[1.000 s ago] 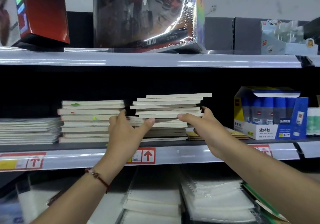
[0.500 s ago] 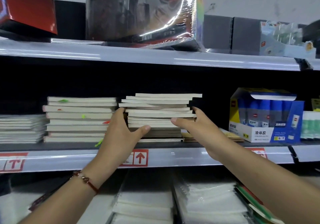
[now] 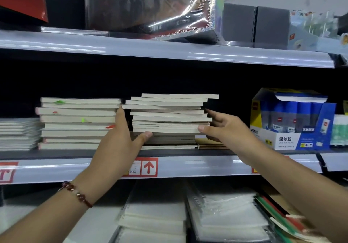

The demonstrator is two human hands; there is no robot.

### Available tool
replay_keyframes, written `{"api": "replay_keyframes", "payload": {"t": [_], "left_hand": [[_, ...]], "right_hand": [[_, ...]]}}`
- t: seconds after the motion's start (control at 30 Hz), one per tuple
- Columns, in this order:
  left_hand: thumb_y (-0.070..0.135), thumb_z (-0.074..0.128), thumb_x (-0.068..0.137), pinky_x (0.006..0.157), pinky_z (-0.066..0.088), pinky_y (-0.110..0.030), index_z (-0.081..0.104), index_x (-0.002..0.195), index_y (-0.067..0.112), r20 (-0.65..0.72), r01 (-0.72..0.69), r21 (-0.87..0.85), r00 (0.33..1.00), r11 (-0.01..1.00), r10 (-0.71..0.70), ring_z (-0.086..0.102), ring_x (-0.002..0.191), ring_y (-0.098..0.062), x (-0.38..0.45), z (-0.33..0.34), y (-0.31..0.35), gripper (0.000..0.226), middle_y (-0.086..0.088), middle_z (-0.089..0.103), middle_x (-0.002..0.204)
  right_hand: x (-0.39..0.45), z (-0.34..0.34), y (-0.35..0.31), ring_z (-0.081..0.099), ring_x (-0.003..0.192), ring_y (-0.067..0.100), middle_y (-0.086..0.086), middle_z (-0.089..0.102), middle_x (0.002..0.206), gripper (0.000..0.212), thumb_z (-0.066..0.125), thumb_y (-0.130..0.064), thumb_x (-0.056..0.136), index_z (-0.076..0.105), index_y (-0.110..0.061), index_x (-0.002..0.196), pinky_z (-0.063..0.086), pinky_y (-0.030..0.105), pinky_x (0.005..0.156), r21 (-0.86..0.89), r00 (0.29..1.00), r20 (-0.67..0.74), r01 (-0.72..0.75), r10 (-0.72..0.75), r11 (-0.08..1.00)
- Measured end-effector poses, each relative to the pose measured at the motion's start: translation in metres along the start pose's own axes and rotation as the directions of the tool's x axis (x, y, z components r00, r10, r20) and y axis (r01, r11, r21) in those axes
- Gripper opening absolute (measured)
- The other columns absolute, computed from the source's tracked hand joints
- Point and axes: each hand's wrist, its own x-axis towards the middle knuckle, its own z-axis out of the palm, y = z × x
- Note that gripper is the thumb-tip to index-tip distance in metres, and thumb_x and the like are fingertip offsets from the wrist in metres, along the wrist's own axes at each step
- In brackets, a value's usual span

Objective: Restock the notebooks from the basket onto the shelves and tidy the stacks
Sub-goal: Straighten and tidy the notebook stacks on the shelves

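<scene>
My left hand (image 3: 120, 139) and right hand (image 3: 224, 129) clasp the middle notebook stack (image 3: 169, 118) from both sides. Another stack (image 3: 77, 124) sits just left of it.

A middle stack of notebooks (image 3: 170, 119), cream page edges facing out, sits unevenly staggered on the middle shelf (image 3: 207, 164) at frame centre, just beside a taller-looking left stack (image 3: 78, 123).

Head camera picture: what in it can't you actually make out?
- Basket: nowhere in the head view, outside the frame.
- Middle notebook stack: only edges face the camera, so the covers cannot be seen.
- Left hand: fingers hidden between the stacks.
- Right hand: fingertips behind the stack's right side.
- Price label: print too small.
- Lower-shelf packs: blurred.
</scene>
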Motion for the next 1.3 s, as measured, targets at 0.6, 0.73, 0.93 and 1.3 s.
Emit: {"api": "replay_keyframes", "payload": {"t": [0.6,0.73,0.93,1.3], "left_hand": [[0.04,0.069,0.088,0.064,0.041,-0.028,0.035,0.139,0.034,-0.095,0.048,-0.228,0.993,0.973,-0.071,0.054,0.082,-0.002,0.001,0.008,-0.008,0.061,0.018,0.053,0.105],[0.043,0.07,0.087,0.073,0.041,-0.034,0.032,0.143,0.031,-0.101,0.067,-0.203,0.991,0.977,-0.089,0.054,0.094,-0.013,0.003,0.009,-0.006,0.069,0.013,0.053,0.109],[0.048,0.068,0.086,0.075,0.046,-0.035,0.03,0.144,0.03,-0.116,0.073,-0.092,0.99,0.993,-0.084,0.059,0.097,-0.018,0.004,0.012,-0.006,0.072,0.009,0.059,0.114],[0.044,0.068,0.085,0.101,0.044,-0.048,0.026,0.153,0.016,-0.238,-0.208,0.313,0.927,0.927,0.288,0.043,0.122,-0.031,-0.015,0.001,0.008,0.085,-0.016,0.046,0.135]], "right_hand": [[0.012,0.02,0.013,0.069,0.102,0.0,-0.019,0.074,0.108,0.061,0.078,-0.028,0.084,0.054,-0.028,0.14,0.053,0.038,0.1,0.059,0.997,-0.036,0.064,-0.062,0.996],[0.016,0.018,0.016,0.07,0.102,0.006,-0.018,0.073,0.11,0.066,0.078,-0.03,0.084,0.051,-0.026,0.144,0.055,0.044,0.095,0.032,0.997,-0.024,0.069,-0.068,0.997],[0.018,0.017,0.017,0.069,0.104,0.003,-0.019,0.072,0.113,0.07,0.076,-0.035,0.084,0.047,-0.028,0.147,0.055,0.041,0.095,0.001,0.998,-0.01,0.066,-0.066,0.998],[0.017,0.006,0.02,0.066,0.112,0.006,-0.017,0.065,0.13,0.084,0.077,-0.051,0.067,0.041,-0.047,0.143,0.049,0.041,0.104,-0.186,0.994,0.096,0.075,-0.057,0.98]]}}
